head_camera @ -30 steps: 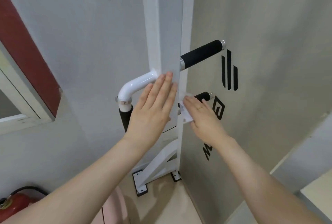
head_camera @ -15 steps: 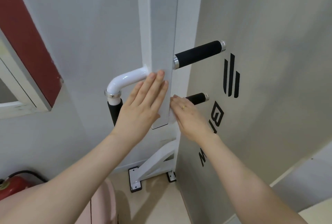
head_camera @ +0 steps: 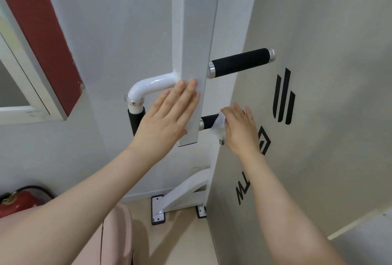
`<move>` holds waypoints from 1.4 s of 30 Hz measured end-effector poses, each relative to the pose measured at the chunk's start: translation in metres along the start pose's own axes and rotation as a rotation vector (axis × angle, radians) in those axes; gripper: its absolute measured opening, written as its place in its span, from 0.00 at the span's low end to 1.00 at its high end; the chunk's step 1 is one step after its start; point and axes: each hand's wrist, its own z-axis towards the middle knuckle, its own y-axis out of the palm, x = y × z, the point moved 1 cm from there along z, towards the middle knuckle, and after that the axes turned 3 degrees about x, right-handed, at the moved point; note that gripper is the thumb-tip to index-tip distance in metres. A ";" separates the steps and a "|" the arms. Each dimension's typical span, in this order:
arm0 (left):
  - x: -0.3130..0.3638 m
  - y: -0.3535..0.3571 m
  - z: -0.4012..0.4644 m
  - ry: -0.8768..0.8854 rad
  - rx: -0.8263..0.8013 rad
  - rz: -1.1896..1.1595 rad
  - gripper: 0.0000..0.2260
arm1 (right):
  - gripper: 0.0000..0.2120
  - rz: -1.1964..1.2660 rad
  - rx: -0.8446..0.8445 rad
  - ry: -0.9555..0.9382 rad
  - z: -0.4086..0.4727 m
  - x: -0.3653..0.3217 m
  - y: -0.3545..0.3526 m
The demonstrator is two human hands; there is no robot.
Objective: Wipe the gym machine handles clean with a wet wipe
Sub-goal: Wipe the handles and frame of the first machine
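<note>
Lower handle [head_camera: 209, 122]: mostly hidden by right hand [head_camera: 238, 130], closed around wet wipe [head_camera: 219, 125]. Left hand [head_camera: 167, 119]: flat, empty, against white post [head_camera: 196, 31]. Extinguisher [head_camera: 19, 202]: cropped.

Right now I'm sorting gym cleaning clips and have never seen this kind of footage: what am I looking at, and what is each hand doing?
The picture comes from a camera worn on the person's head, looking down their own arms. The white post is part of a gym machine bolted to the floor, with black foam handles sticking out. The left hand rests flat and open against the post. The right hand presses a white wet wipe around the lower handle. The upper handle is untouched. A red fire extinguisher sits at lower left.
</note>
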 end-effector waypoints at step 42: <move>-0.001 -0.005 -0.002 0.047 0.057 -0.159 0.43 | 0.22 0.103 -0.107 -0.113 -0.010 -0.024 0.005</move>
